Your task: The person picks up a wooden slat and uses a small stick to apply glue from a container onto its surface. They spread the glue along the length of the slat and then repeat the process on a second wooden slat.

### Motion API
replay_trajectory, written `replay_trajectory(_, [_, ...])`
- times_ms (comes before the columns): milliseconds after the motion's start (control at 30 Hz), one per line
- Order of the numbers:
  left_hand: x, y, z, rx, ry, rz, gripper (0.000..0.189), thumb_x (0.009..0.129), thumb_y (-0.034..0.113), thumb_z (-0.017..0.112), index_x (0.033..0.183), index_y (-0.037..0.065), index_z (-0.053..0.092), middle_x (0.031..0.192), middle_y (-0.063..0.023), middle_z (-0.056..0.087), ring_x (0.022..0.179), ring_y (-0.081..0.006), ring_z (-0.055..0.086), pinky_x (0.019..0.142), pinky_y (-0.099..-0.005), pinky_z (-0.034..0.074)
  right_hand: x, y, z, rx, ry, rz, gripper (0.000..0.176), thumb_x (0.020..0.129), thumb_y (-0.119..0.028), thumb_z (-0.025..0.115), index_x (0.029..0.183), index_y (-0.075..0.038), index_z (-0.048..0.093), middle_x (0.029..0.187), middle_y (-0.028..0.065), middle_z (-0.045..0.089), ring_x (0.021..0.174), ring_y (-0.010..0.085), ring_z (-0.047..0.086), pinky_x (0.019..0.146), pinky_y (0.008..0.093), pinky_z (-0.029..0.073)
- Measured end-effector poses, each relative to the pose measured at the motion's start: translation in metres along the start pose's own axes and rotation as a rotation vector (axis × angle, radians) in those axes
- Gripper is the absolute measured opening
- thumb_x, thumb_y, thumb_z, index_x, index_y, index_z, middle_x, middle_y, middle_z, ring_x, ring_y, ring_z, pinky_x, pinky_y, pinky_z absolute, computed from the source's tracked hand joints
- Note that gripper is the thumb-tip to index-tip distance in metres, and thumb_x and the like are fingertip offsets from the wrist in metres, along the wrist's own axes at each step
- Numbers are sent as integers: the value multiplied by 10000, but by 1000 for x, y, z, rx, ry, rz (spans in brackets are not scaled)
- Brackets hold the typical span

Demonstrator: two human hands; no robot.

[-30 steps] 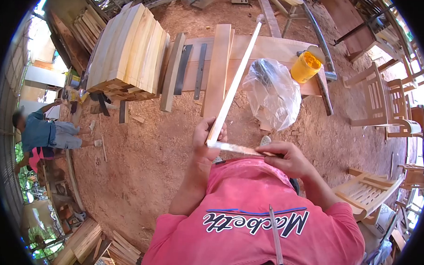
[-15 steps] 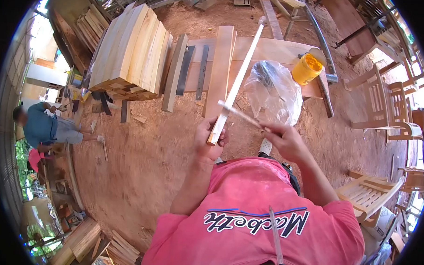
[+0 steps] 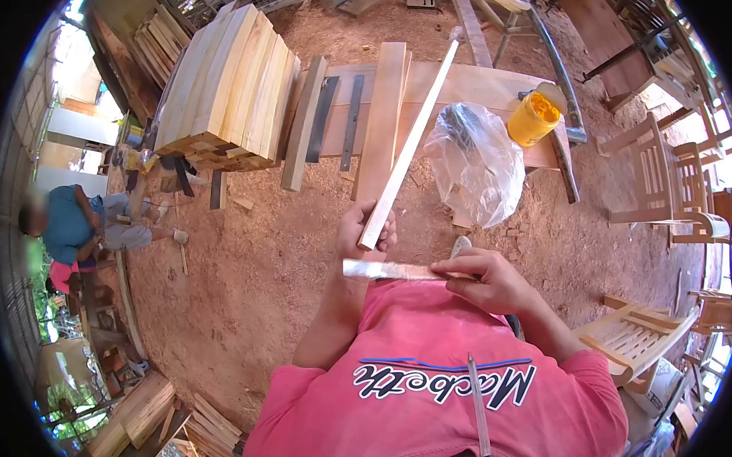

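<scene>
A long, thin pale wood strip (image 3: 413, 145) slants away from me, its near end held in my left hand (image 3: 364, 230), fingers wrapped round it. My right hand (image 3: 489, 279) pinches a flat, whitish blade-like tool (image 3: 389, 270) that points left, just below the strip's near end and apart from it. Beyond my hands, a crumpled clear plastic bag (image 3: 475, 164) hangs over the edge of a wooden bench board (image 3: 459, 88). An open yellow tub (image 3: 534, 118) of orange-yellow paste stands on the board, right of the bag.
Stacked wood blocks (image 3: 226, 87) stand at the left of the bench, beside loose boards and a dark metal strip (image 3: 352, 123). A person in a blue shirt (image 3: 72, 222) is at the far left. Wooden chairs (image 3: 646, 170) stand at the right. Planks (image 3: 138, 414) lie at the lower left.
My right hand has moved toward my body, bringing the flat tool off the strip to below its near end. The person at the left has bent lower.
</scene>
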State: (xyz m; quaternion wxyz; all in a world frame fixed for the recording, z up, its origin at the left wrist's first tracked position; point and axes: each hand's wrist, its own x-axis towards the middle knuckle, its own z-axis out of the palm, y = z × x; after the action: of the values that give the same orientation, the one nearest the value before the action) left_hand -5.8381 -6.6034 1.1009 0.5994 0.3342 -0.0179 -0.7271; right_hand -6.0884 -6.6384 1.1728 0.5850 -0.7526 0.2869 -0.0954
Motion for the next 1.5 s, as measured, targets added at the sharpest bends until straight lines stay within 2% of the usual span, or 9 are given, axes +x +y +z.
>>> replay_trajectory(200, [-4,-1,12,9,93,99,273,925,201,409,745,25,517,613,-45,459,514,-123,421,421,-264,337,9,32,7,244,196,130,318,857,-77,643,1172,-38,648,965,102,661,929,161,615,830,282,474])
replay_trajectory(400, [1,0,-2,-39,-35,30,290,952,231,395,804,20,529,624,-46,501,484,-119,446,420,-267,350,-1,28,-5,72,-84,-45,312,867,-71,639,1175,-28,642,967,70,653,880,126,599,786,270,471])
replay_trajectory(533, [2,2,-8,-53,-22,21,294,926,240,418,768,20,532,649,-63,506,533,-146,460,448,-274,364,4,49,-17,549,201,142,346,895,-100,608,1233,-32,596,919,23,631,796,90,565,730,245,473])
replay_trajectory(767, [-9,2,-17,-227,-60,-54,301,986,248,395,968,-20,529,784,-89,526,529,-120,477,406,-238,369,-7,43,-154,-401,872,343,309,902,-176,548,1175,-43,602,939,153,674,822,248,646,745,356,502])
replay_trajectory(1000, [-13,-8,-19,-204,-131,-11,301,991,276,433,977,-14,512,814,-68,510,554,-103,454,436,-223,346,4,11,-227,-934,818,565,323,855,-331,601,991,-38,618,944,218,653,922,398,610,770,469,473])
replay_trajectory(1033, [-15,-8,-15,-173,-147,12,343,1000,315,434,991,-19,516,835,-62,511,583,-102,456,461,-227,353,8,-6,-226,-934,754,661,498,841,-505,592,982,-29,631,989,220,661,981,385,614,838,462,466])
replay_trajectory(1167, [-16,-12,-10,-131,-269,32,337,1011,316,425,996,-4,529,772,-57,527,581,-109,468,461,-245,370,24,-9,-245,-1037,658,563,649,698,-669,675,781,-25,670,877,181,686,868,360,656,761,453,502])
replay_trajectory(1400, [-17,-16,19,-118,-262,133,323,1002,285,453,1027,-27,534,813,-78,532,604,-107,467,500,-241,389,71,16,-265,-1262,429,595,499,751,-509,720,866,-24,700,916,167,691,869,351,655,775,440,512])
replay_trajectory(1500, [-9,-24,18,-52,-326,149,299,993,274,479,1022,-13,558,829,-94,562,591,-110,495,497,-243,394,79,26,-238,-1030,799,-104,328,849,-298,654,1015,-15,670,953,162,672,870,322,636,763,401,513])
